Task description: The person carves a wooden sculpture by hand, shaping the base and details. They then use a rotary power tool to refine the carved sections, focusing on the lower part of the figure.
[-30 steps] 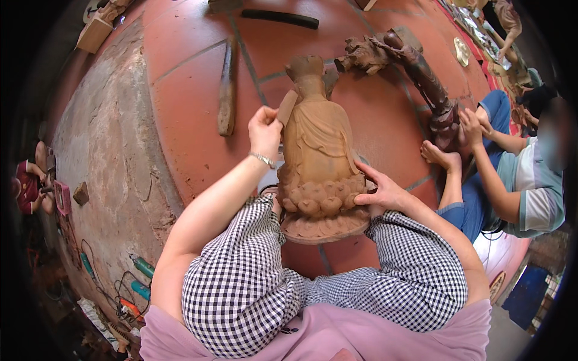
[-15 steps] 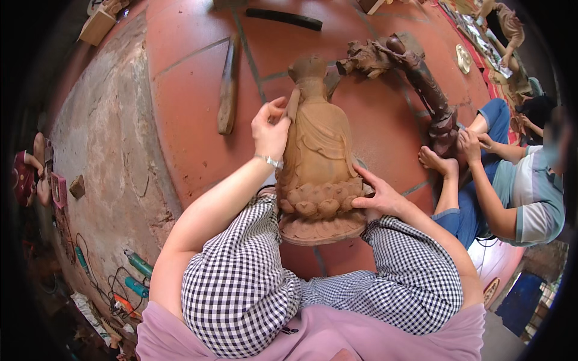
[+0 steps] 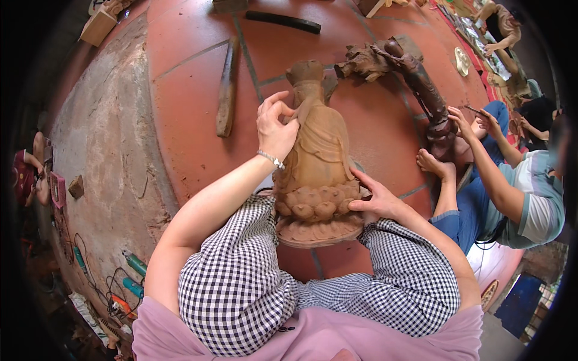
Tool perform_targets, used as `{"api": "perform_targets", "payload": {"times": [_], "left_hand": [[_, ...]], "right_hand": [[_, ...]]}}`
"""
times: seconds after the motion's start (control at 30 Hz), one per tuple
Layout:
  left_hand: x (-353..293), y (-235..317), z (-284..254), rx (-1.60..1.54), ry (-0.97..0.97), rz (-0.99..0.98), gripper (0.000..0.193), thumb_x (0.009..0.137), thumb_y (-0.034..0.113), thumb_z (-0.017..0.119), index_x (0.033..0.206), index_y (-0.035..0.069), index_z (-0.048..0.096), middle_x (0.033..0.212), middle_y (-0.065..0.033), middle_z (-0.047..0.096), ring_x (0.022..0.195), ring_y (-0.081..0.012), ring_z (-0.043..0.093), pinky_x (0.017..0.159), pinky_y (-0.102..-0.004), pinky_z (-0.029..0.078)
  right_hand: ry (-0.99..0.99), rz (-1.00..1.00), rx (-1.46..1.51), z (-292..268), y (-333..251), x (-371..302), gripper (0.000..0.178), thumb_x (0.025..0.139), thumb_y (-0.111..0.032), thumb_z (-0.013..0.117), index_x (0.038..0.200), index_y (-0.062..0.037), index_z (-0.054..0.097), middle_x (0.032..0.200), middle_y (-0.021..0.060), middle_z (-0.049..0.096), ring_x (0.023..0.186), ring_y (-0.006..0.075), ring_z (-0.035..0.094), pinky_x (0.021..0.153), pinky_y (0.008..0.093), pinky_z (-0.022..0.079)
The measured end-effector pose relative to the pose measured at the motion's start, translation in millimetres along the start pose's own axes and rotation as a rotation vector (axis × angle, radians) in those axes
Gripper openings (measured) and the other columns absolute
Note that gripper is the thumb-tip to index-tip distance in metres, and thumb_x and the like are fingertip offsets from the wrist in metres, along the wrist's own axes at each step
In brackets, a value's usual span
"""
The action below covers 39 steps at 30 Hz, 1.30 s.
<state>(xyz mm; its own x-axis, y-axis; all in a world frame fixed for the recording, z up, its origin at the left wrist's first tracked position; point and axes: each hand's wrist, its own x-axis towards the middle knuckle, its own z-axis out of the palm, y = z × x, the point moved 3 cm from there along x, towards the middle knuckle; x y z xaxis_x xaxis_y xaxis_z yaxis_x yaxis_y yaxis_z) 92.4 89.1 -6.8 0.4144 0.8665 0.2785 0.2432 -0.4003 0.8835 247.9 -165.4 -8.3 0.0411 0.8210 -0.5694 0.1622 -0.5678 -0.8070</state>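
A carved wooden statue point(image 3: 313, 141) of a seated robed figure stands between my knees, on a lotus-petal base point(image 3: 319, 203). My left hand point(image 3: 277, 127) pinches a thin brown strip point(image 3: 304, 111) that looks like folded sandpaper. The strip lies against the statue's shoulder, just below the head point(image 3: 306, 72). My right hand point(image 3: 380, 195) grips the statue low on its right side, thumb on the lotus petals. The rest of its fingers reach round the side and are partly hidden.
To the right a co-worker point(image 3: 506, 180) sits by a dark carved wooden piece point(image 3: 421, 81), holding a thin tool. A wooden bar point(image 3: 227, 90) and a dark curved bar point(image 3: 283, 21) lie on the tiles. Green power tools point(image 3: 133, 286) with cords lie at lower left.
My left hand has moved a little right, carrying the strip onto the statue's shoulder. My right hand keeps its grip. The co-worker's hands have lifted away from the dark carving.
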Motion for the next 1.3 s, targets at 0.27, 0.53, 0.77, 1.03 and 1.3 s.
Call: {"api": "perform_targets", "payload": {"times": [0.27,0.53,0.77,1.03,1.3], "left_hand": [[-15.4,-3.8,-4.8,0.058,-0.007,0.084,0.015,0.071,0.002,0.071,0.07,0.006,0.057,0.127,-0.0114,0.063,0.123,-0.0343,0.053,0.101,-0.046,0.042],[28.6,3.7,4.5,0.19,-0.082,0.207,0.011,0.07,0.003,0.071,0.071,0.008,0.061,0.116,-0.0054,0.065,0.12,-0.0314,0.053,0.099,-0.0461,0.04],[-60.4,59.6,-14.7,-0.125,-0.526,0.211,0.012,0.072,-0.011,0.063,0.08,-0.002,0.061,0.096,-0.0091,0.068,0.068,-0.0124,0.06,0.057,-0.0256,0.048],[-70.4,68.5,-18.3,-0.195,-0.827,0.165,0.026,0.077,0.004,0.071,0.102,-0.001,0.071,0.108,-0.0119,0.068,0.092,-0.0219,0.069,0.078,-0.0329,0.057],[-79.7,31.5,-63.6,0.578,-0.665,0.677,0.063,0.078,0.029,0.074,0.134,0.002,0.062,0.154,-0.0153,0.046,0.148,-0.0332,0.034,0.123,-0.0579,0.017]], "right_hand": [[-0.003,-0.018,-0.015,-1.8,11.8,5.0,0.114,0.076,-0.05,0.086,0.158,0.0004,0.024,0.16,0.0237,0.031,0.151,0.033,0.027,0.123,0.0423,0.025],[0.028,-0.027,-0.144,-2.9,0.5,-0.1,0.105,0.08,-0.048,0.082,0.158,-0.0023,0.027,0.157,0.0241,0.037,0.146,0.0346,0.036,0.119,0.0424,0.033],[0.396,-0.512,-0.315,-5.4,-40.1,-4.7,0.074,0.085,-0.03,0.079,0.146,-0.0033,0.047,0.145,0.0195,0.053,0.131,0.0349,0.053,0.109,0.0426,0.045],[0.328,-0.818,-0.589,12.1,-65.9,-3.7,0.036,0.077,-0.014,0.08,0.112,-0.007,0.07,0.101,0.0077,0.068,0.095,0.0269,0.064,0.083,0.0379,0.052],[0.392,-0.74,-0.553,4.4,-65.2,-8.9,0.037,0.078,-0.001,0.075,0.113,-0.0088,0.068,0.097,0.0081,0.066,0.085,0.0284,0.066,0.072,0.0374,0.055]]}}
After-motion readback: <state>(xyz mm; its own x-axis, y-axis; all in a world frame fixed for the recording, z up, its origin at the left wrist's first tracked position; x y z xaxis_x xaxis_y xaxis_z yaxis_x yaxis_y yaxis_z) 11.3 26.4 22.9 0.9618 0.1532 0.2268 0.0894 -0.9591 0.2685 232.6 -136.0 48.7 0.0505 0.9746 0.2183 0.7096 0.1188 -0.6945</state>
